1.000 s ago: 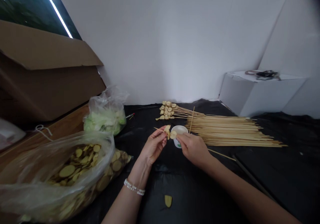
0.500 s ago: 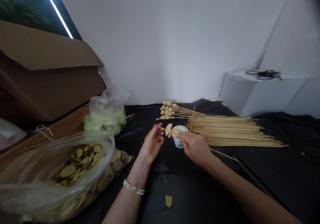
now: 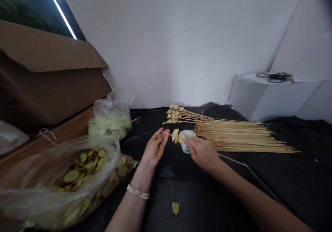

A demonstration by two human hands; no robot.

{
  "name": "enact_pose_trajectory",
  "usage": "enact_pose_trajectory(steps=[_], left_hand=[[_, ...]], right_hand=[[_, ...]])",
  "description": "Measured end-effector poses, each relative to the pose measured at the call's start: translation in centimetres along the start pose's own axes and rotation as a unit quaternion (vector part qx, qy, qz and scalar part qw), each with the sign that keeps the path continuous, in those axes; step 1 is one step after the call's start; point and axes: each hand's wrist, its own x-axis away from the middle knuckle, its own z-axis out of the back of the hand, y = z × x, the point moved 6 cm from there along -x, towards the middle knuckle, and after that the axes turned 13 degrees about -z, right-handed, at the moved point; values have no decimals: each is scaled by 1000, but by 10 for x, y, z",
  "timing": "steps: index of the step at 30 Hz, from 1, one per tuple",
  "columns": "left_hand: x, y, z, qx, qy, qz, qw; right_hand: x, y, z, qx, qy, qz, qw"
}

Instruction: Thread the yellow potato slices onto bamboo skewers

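Note:
My right hand (image 3: 203, 152) is closed around a wooden skewer (image 3: 167, 133) that points left, with its lower end hidden behind the hand. Several pale potato slices (image 3: 175, 135) are threaded on it, close to my right fingertips. My left hand (image 3: 155, 147) is palm up at the bare tip, thumb and fingers spread apart; whether they touch the tip is too small to tell. Just behind the slices stands a white paper cup (image 3: 186, 149), partly covered by my right hand. A loose potato slice (image 3: 175, 208) lies nearer to me on the black table cover (image 3: 163, 187).
Left are an open plastic bag of potato slices (image 3: 114, 152), a bag of pale green vegetables (image 3: 110, 121) and a cardboard box (image 3: 54, 90). Behind my hands lie filled skewers (image 3: 175, 114); bare skewers (image 3: 241, 135) spread rightward. A white box (image 3: 272, 97) stands at the back right.
My left hand has shifted slightly left, and its thumb and fingers have spread around the skewer's tip. My right hand and the slices are nearly still.

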Motion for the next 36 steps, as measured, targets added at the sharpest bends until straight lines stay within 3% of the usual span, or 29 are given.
enact_pose_trajectory(steps=[5, 8, 16, 26, 36], left_hand=[[2, 5, 0, -50, -14, -56, 997], [4, 5, -1, -74, -30, -57, 995], [3, 4, 1, -31, 18, -5, 999], [0, 6, 6, -49, 21, -35, 998], [6, 6, -5, -71, -50, -61, 994]], right_hand=[[1, -1, -1, 5, -3, 4, 1000], [1, -2, -2, 14, -6, 5, 1000], [1, -3, -3, 34, -20, 0, 999], [1, -2, -4, 41, -30, -1, 999], [2, -2, -7, 54, -38, 4, 998]])
